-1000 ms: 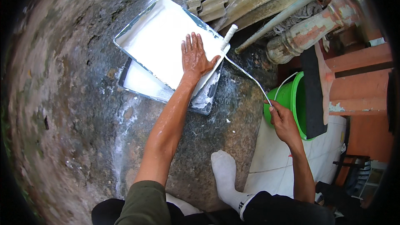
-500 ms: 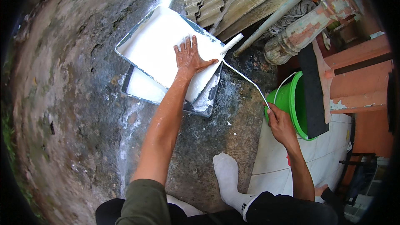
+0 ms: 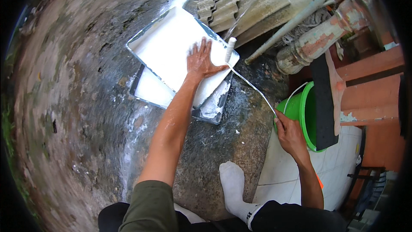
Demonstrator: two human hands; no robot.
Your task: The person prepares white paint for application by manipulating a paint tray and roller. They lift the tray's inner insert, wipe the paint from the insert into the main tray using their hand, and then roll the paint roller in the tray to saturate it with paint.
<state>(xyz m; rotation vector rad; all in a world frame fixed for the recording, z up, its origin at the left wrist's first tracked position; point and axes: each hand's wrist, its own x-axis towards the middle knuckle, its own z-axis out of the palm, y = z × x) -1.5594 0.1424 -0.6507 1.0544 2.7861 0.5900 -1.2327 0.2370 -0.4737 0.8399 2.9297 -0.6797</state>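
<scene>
A rectangular tray (image 3: 163, 45) with a dark rim and a white, paint-covered inside lies on the wet ground. It rests at an angle over a second dark-edged tray (image 3: 212, 105) that is smeared with white. My left hand (image 3: 199, 62) is spread flat on the upper tray's white surface, holding nothing. My right hand (image 3: 291, 132) is closed round the lower end of a small paint roller's thin white rod (image 3: 253, 87). The white roller head (image 3: 231, 49) stands at the upper tray's right edge, close to my left thumb. My right fingers partly hide the grip.
A green bucket (image 3: 294, 106) stands just beyond my right hand on white tiles (image 3: 274, 176). Corrugated sheets (image 3: 219, 0), a pole (image 3: 296, 21) and a peeling column piece (image 3: 309, 45) lie at the upper right. My socked foot (image 3: 231, 180) is below the trays.
The roller head has swung from slanting up to the right to nearly upright. My left hand stays spread on the tray. The whole view has shifted slightly.
</scene>
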